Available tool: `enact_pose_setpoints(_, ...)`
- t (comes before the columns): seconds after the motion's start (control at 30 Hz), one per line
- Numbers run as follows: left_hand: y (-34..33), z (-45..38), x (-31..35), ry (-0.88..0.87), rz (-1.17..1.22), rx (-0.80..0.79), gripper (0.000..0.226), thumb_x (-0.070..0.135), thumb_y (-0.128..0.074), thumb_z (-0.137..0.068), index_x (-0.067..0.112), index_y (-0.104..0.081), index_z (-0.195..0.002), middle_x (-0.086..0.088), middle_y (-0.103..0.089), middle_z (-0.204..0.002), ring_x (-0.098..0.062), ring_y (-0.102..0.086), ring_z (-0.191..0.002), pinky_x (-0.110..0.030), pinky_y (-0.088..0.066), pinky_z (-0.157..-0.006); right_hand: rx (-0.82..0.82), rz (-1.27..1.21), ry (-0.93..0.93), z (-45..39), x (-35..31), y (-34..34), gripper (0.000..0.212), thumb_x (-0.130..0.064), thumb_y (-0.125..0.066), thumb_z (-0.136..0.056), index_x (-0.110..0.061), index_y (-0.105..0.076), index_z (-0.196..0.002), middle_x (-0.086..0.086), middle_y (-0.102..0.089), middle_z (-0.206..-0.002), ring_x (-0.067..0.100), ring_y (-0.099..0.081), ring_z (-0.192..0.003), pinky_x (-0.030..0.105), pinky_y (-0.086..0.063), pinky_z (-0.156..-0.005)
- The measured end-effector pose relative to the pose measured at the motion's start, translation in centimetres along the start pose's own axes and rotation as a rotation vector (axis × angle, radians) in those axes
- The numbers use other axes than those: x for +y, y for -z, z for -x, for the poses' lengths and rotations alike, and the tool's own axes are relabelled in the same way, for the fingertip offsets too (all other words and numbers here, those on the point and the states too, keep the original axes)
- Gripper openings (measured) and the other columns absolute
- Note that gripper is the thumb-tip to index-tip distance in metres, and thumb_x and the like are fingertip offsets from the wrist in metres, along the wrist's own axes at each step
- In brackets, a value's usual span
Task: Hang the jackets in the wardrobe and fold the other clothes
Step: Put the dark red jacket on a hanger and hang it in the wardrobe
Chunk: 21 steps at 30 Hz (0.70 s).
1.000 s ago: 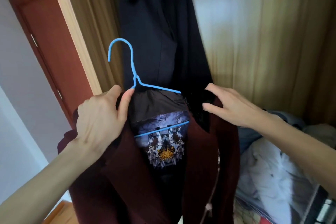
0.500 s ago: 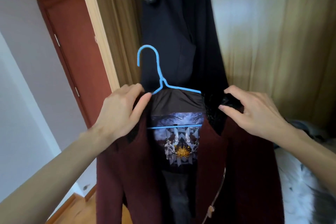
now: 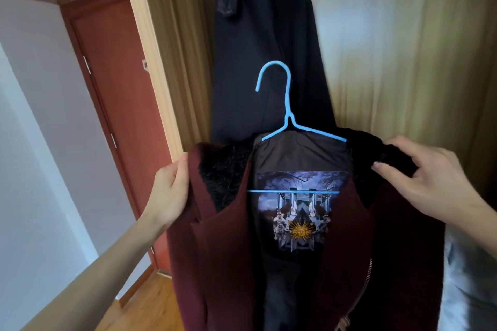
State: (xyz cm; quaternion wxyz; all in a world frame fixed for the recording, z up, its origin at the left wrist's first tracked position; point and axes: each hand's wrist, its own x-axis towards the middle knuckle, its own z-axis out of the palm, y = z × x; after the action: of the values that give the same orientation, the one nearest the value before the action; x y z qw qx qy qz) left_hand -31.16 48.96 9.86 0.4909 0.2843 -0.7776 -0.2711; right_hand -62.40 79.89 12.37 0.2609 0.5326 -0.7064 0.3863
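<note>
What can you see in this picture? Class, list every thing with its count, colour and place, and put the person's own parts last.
jacket: one, dark red with a black fleecy collar and a printed lining, centre, held up by both shoulders
hanger: one, blue, inside the jacket's shoulders, hook free and pointing up
coat: one, black, hanging behind the jacket in the wardrobe
wardrobe: one, light wood, behind and to the right
door: one, reddish brown, left, shut
wall: one, white, far left
floor: one, orange wood, lower left
bedding: one heap, pale grey, lower right, blurred
left hand: one, gripping the jacket's left shoulder
right hand: one, fingers pinching the collar on the right
</note>
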Motion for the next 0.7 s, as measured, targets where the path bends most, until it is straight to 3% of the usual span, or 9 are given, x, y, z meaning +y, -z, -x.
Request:
enact_pose_setpoints(0.1, 0.1, 0.1, 0.6, -0.035, 0.081, -0.118, 0.081, 0.082, -0.036, -0.095, 0.008, -0.048, -0.065, 0.006, -0.051, -0.063, -0.007, -0.046, -0.063, -0.028, -0.041, -0.06, -0.06, -0.011, -0.015, 0.0, 0.9, 0.8, 0.012, -0.05, -0.063, -0.089, -0.049, -0.053, -0.095, 0.003, -0.055, -0.047, 0.015, -0.053, -0.039, 0.019, -0.045, -0.061)
enact_pose_setpoints(0.17, 0.4, 0.3, 1.2, -0.051, 0.103, -0.242, 0.077, 0.072, -0.037, -0.101, 0.002, -0.062, -0.079, -0.005, -0.064, -0.071, -0.011, -0.056, -0.072, -0.033, -0.047, -0.07, -0.097, -0.041, -0.042, 0.1, 1.5, 1.4, 0.01, -0.055, -0.059, -0.087, -0.05, -0.055, -0.096, -0.001, -0.05, -0.042, 0.01, -0.046, -0.033, 0.012, -0.04, -0.054)
enact_pose_setpoints(0.23, 0.7, 0.6, 2.1, -0.081, 0.144, -0.388, 0.058, 0.055, -0.041, -0.104, 0.006, -0.069, -0.092, -0.015, -0.072, -0.09, -0.015, -0.065, -0.085, -0.037, -0.051, -0.081, -0.127, -0.058, -0.072, 0.2, 2.1, 1.7, 0.015, -0.057, -0.058, -0.087, -0.047, -0.058, -0.098, 0.003, -0.053, -0.045, 0.012, -0.046, -0.032, 0.013, -0.039, -0.05)
enact_pose_setpoints(0.3, 0.7, 1.0, 3.1, -0.077, 0.196, -0.473, 0.055, 0.052, -0.047, -0.102, 0.002, -0.067, -0.097, -0.026, -0.068, -0.098, -0.023, -0.065, -0.09, -0.043, -0.05, -0.085, -0.138, -0.069, -0.076, 0.2, 2.6, 1.9, 0.018, -0.057, -0.06, -0.086, -0.045, -0.06, -0.1, 0.009, -0.059, -0.053, 0.023, -0.052, -0.037, 0.02, -0.04, -0.048)
enact_pose_setpoints(0.4, -0.1, 1.6, 4.3, -0.119, 0.2, -0.431, 0.058, 0.053, -0.049, -0.102, -0.003, -0.059, -0.087, -0.029, -0.058, -0.09, -0.022, -0.056, -0.083, -0.041, -0.044, -0.08, -0.142, -0.078, -0.058, 0.2, 3.0, 2.4, 0.017, -0.055, -0.061, -0.086, -0.044, -0.061, -0.099, 0.006, -0.062, -0.059, 0.023, -0.053, -0.037, 0.021, -0.04, -0.046)
enact_pose_setpoints(0.5, -0.5, 1.7, 5.3, -0.175, 0.155, -0.386, 0.066, 0.057, -0.045, -0.103, -0.006, -0.054, -0.084, -0.028, -0.054, -0.085, -0.02, -0.051, -0.078, -0.041, -0.043, -0.074, -0.183, -0.085, -0.026, 0.7, 3.2, 3.2, 0.014, -0.057, -0.061, -0.095, -0.044, -0.062, -0.1, 0.0, -0.067, -0.067, 0.023, -0.062, -0.044, 0.036, -0.048, -0.051)
enact_pose_setpoints(0.6, -0.1, 1.2, 5.7, -0.172, 0.182, -0.389, 0.071, 0.061, -0.047, -0.1, -0.008, -0.055, -0.085, -0.032, -0.054, -0.084, -0.021, -0.051, -0.076, -0.039, -0.042, -0.074, -0.229, -0.111, 0.042, 0.9, 3.4, 4.4, 0.022, -0.066, -0.062, -0.092, -0.045, -0.066, -0.1, -0.006, -0.068, -0.072, 0.027, -0.059, -0.042, 0.03, -0.046, -0.041)
enact_pose_setpoints(0.7, -0.1, 0.9, 5.8, -0.175, 0.178, -0.403, 0.071, 0.06, -0.048, -0.101, -0.008, -0.055, -0.083, -0.032, -0.054, -0.082, -0.021, -0.05, -0.074, -0.038, -0.042, -0.072, -0.232, -0.151, 0.122, 1.0, 3.4, 4.8, 0.018, -0.063, -0.067, -0.091, -0.048, -0.067, -0.101, -0.011, -0.071, -0.077, 0.025, -0.063, -0.05, 0.031, -0.048, -0.049)
